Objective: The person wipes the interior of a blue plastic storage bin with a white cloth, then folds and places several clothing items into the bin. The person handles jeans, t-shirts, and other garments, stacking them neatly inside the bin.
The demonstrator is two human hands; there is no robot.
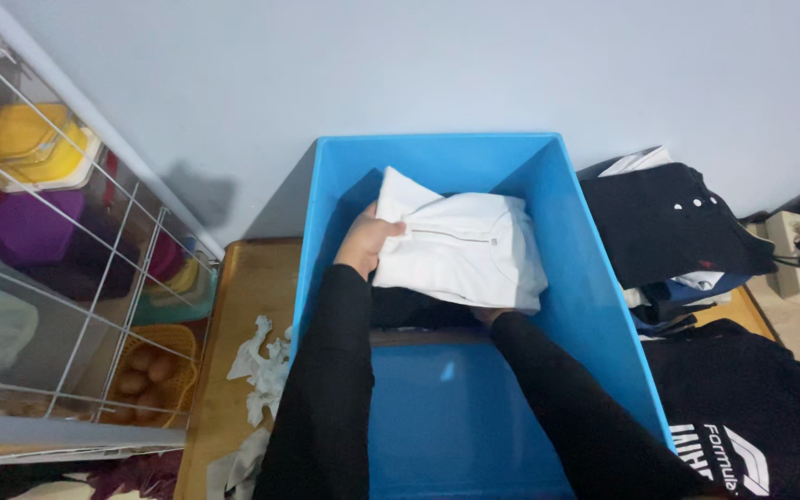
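- left hand (368, 239) grips the left edge of a folded white garment (465, 248), thumb on top
- right hand (491, 317) mostly hidden under the garment's near edge, supporting it; grip unclear
- garment sits inside blue plastic bin (594, 278), over dark clothes (414, 307)
- dark clothing pile (668, 222) right of bin; wire rack (57, 250) on the left

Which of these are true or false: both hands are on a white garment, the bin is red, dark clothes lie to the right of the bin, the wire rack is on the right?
1. Both hands hold a folded white garment. True: the left hand grips its left edge, the right hand is under its near edge.
2. The bin is red. False: it is blue.
3. Dark clothes lie right of the bin. True.
4. The wire rack stands on the right. False: it stands on the left.
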